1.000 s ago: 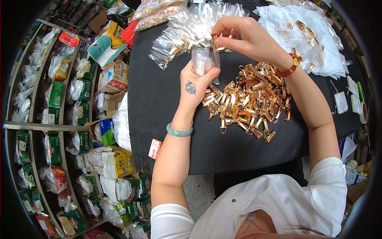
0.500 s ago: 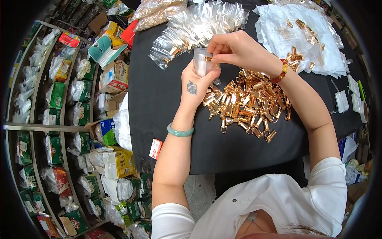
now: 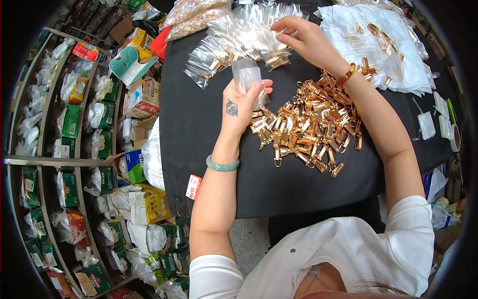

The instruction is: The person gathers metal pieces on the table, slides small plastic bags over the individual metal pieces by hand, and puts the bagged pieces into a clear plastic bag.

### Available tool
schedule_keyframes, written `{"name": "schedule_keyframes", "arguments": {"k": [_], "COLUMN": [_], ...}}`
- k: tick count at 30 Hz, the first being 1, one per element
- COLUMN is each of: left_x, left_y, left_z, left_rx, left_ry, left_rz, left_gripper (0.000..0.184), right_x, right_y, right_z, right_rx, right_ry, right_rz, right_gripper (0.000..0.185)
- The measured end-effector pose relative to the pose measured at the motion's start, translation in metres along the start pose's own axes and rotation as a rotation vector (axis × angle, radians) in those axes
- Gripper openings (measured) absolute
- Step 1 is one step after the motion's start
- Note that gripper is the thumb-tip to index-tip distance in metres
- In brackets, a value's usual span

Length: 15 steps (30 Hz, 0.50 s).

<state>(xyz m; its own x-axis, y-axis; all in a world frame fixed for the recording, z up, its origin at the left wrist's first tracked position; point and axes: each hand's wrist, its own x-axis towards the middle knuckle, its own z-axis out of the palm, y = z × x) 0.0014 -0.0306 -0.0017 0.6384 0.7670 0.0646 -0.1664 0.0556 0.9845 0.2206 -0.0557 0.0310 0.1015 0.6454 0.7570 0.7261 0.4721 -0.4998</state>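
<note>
Several clear plastic bags are in my left hand, with the thumb pressed on them. Beyond them and to the right, my right hand is at a filled clear bag with gold pieces at its lower end, beside the other filled bags. Its thumb and index finger come close together at the bag's edge; whether they grip it is too small to tell. A heap of gold clasps lies to the right of my left hand.
White plastic sheets with loose gold clasps lie at the back right of the black-covered table. A tape roll sits at the right edge. Shelves of boxes stand at the left.
My right hand has moved from the small bags in my left hand up and right to the filled bags. A filled bag now lies beneath it. My left hand has shifted slightly left.
</note>
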Motion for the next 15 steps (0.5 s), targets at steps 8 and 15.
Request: {"name": "schedule_keyframes", "arguments": {"k": [8,15], "left_x": [-0.002,-0.001], "left_y": [0.002,0.002], "left_z": [0.006,0.001], "left_rx": [-0.053,0.058], "left_ry": [-0.042,0.017], "left_rz": [0.035,0.07], "left_gripper": [0.022,0.02], "right_x": [-0.008,-0.006], "right_y": [-0.047,-0.049], "right_z": [0.007,-0.045], "right_rx": [-0.22,-0.395], "right_ry": [-0.611,-0.813], "right_rz": [0.011,0.17], "right_gripper": [0.019,0.018]}}
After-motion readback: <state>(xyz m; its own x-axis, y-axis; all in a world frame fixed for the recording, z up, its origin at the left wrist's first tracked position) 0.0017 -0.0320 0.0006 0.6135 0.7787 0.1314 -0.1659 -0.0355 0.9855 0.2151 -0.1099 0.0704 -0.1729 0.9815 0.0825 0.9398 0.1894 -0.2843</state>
